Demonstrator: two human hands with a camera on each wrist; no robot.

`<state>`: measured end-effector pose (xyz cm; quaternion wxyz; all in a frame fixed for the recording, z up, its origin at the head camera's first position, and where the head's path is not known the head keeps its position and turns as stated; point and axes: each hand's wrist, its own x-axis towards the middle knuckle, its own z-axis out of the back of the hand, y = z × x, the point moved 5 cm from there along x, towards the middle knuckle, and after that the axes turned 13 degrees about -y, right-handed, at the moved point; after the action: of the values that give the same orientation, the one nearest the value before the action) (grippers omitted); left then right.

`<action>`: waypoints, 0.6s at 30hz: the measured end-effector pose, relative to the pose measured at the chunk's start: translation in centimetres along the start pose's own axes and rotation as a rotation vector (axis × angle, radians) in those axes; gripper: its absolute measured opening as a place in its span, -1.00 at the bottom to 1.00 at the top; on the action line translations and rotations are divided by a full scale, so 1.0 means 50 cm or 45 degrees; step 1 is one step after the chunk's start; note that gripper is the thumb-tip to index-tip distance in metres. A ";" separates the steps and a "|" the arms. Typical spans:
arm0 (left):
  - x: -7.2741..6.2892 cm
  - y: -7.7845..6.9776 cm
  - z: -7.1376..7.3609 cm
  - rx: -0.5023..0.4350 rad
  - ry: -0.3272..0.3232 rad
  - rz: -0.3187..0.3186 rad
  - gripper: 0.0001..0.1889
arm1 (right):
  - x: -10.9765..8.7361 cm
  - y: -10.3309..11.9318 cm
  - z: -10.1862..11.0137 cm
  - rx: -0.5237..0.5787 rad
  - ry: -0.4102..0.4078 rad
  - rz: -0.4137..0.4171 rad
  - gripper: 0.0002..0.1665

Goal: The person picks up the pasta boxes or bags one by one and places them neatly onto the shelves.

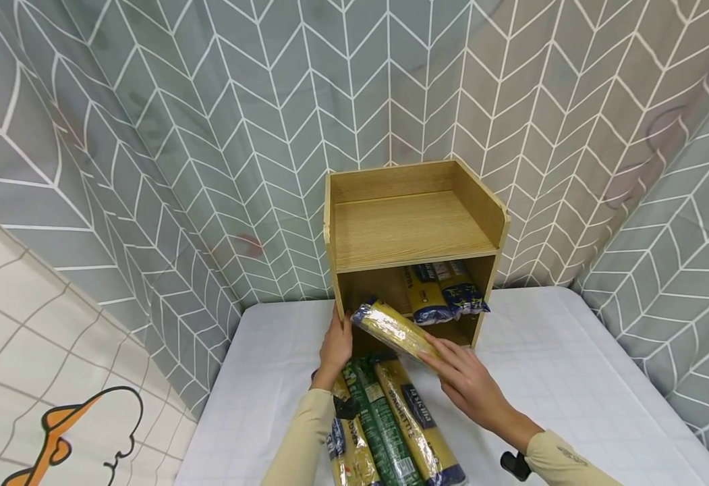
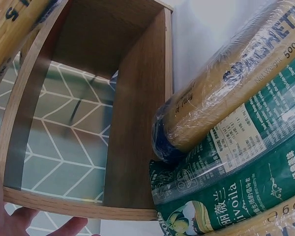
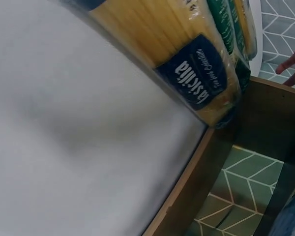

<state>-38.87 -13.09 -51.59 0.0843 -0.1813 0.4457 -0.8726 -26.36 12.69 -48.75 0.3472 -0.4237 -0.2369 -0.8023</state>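
Note:
My right hand [image 1: 474, 383] holds a clear-wrapped spaghetti packet [image 1: 393, 328] at its near end, fingers along the top. The packet's far end tilts up at the middle opening of a small wooden shelf unit [image 1: 411, 229]. At the unit's left side my left hand [image 1: 336, 345] grips the side panel near its front edge. Two more packets lie side by side on the middle shelf, a yellow and blue one [image 1: 428, 297] and a darker blue-ended one [image 1: 460, 289]. In the right wrist view my right hand is out of sight.
In front of the unit, on the white-covered table [image 1: 548, 364], lie a spaghetti packet [image 1: 419, 425], green packaging [image 1: 386, 422] and another yellow packet [image 1: 357, 449]. The unit's lower compartment shows patterned curtain through its back in the left wrist view. A patterned curtain [image 1: 390, 88] hangs behind.

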 end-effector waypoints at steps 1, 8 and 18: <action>0.000 0.000 0.000 0.001 -0.001 0.003 -0.40 | 0.002 0.000 -0.001 -0.003 -0.005 -0.001 -0.42; -0.004 -0.003 0.000 -0.011 0.028 0.036 -0.37 | 0.016 0.002 -0.007 -0.033 -0.039 -0.035 -0.41; -0.001 0.002 -0.003 0.008 0.047 0.074 -0.34 | 0.052 0.013 -0.023 -0.099 -0.111 -0.030 -0.31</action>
<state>-38.88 -13.00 -51.77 0.1019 -0.1518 0.4496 -0.8743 -27.50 10.54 -47.09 0.3105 -0.4686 -0.2254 -0.7958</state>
